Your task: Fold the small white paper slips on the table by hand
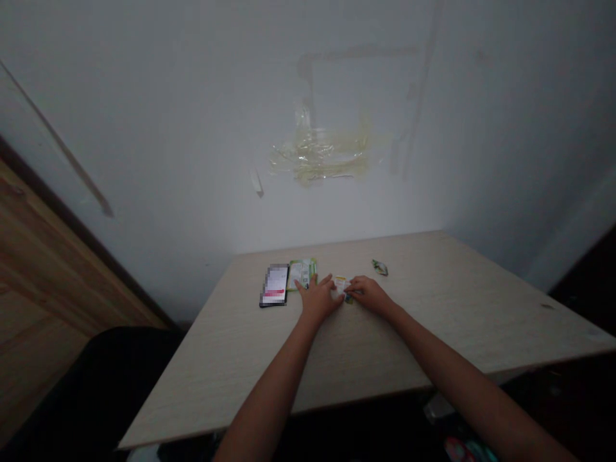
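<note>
A small white printed paper [341, 283] with a yellow strip lies on the table between my hands. My left hand [317, 300] rests flat with its fingers spread, its thumb side against the paper's left and lower edge. At the paper's right edge, my right hand [370, 295] has its fingertips pinched together on it. A small dark, coloured patch [349, 298] shows under these fingertips; its kind is unclear. Just beyond my left fingers lies a green-and-white printed sheet or packet [308, 264], partly covered by them.
A phone [275, 285] with a lit, blurred screen lies left of the green-and-white sheet. A crumpled green wrapper [380, 267] sits at the back right of the pale wooden table [462, 289]. Behind stands a wall [216, 128] with old tape. A dark chair-like shape [106, 378] is at left.
</note>
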A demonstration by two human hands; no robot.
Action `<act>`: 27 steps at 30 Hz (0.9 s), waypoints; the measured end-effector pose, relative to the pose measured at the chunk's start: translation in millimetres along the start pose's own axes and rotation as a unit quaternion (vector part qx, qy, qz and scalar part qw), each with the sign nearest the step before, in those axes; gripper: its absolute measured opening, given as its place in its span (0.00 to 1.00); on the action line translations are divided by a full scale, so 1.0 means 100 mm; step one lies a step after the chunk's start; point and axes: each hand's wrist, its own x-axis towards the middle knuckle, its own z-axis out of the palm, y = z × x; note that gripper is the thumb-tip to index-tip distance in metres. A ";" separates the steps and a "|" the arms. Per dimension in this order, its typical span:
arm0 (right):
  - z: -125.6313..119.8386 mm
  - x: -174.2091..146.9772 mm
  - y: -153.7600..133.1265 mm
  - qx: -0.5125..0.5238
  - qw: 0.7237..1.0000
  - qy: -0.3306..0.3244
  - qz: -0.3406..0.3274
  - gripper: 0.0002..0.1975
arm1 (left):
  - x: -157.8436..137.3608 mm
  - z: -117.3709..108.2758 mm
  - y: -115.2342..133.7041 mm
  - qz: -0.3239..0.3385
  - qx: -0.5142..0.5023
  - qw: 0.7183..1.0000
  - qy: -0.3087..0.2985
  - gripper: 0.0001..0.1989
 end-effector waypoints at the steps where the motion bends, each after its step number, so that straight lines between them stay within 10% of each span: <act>1: 0.00 0.00 0.00 0.003 1.000 0.002 0.001 0.09 | -0.01 0.00 0.00 0.002 0.001 1.000 -0.004 0.20; 27: -0.01 -0.02 0.00 0.057 0.998 0.022 -0.006 0.09 | -0.08 0.04 -0.04 0.011 -0.018 0.997 0.071 0.12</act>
